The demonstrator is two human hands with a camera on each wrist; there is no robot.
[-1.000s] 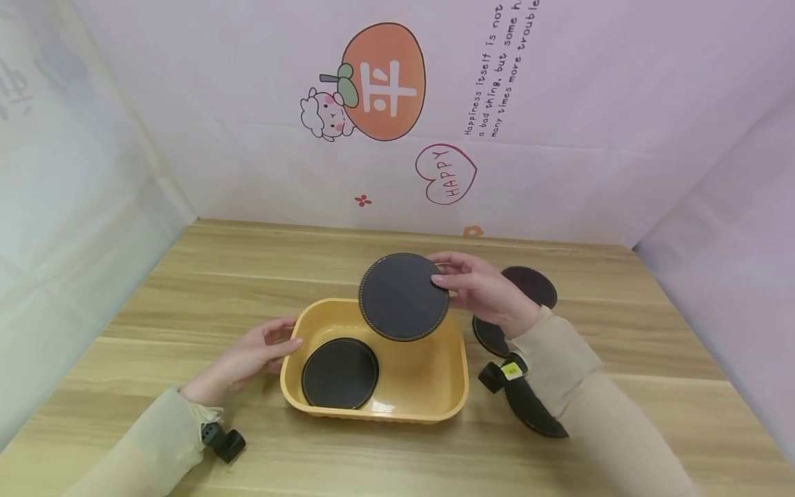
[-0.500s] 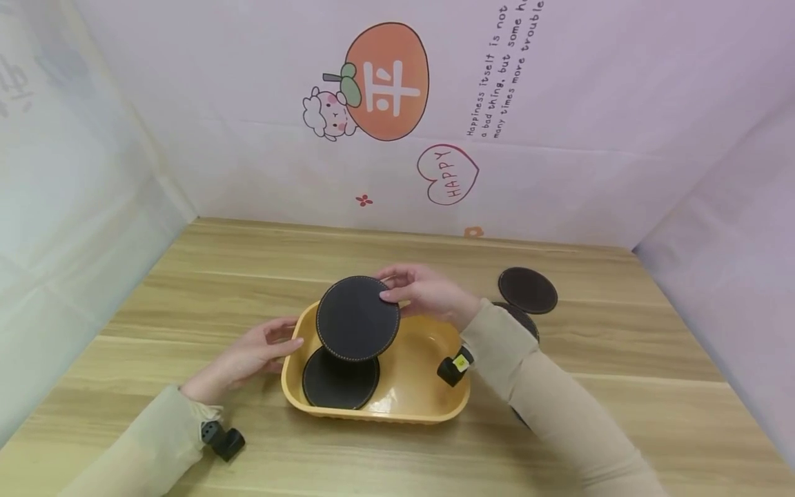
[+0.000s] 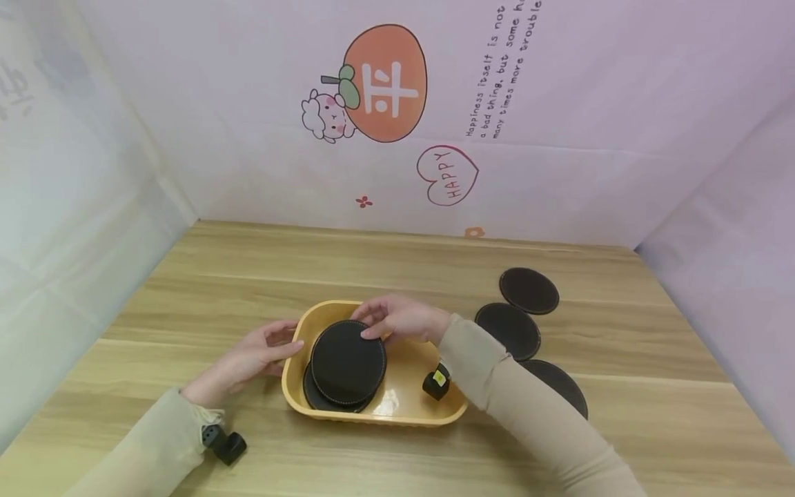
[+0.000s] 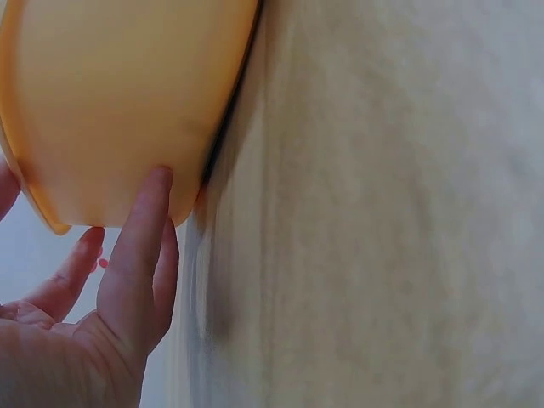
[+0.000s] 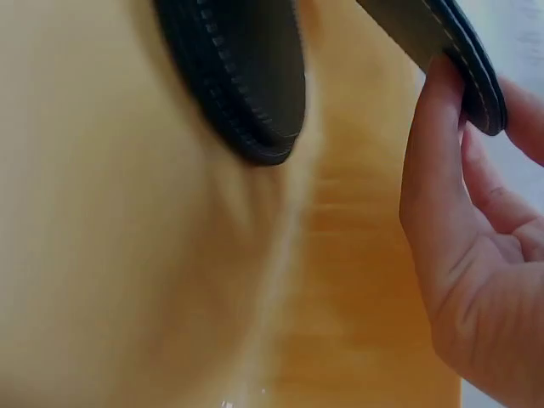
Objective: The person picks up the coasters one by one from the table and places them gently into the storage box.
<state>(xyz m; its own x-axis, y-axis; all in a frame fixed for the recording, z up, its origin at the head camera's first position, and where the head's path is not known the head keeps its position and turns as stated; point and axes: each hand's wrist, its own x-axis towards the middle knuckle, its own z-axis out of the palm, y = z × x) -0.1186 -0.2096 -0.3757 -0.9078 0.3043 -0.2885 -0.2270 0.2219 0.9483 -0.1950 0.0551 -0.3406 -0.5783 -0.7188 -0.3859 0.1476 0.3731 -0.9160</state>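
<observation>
The right hand [image 3: 400,321] pinches the far right edge of a round black leather-look disc [image 3: 348,366] with pale edge stitching, inside the left part of a rounded rectangular yellow plastic basin [image 3: 410,366]. It overlaps a matching lower disc [image 3: 317,396]. The left hand [image 3: 257,353] grips the basin's left rim. Right of the basin, three similar dark discs [image 3: 508,331] lie far to near on the wood-grain table [image 3: 652,428].

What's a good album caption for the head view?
Right-hand grip holding a dark disc over another in a yellow tub; left-hand grip at its rim; three more discs outside.
</observation>
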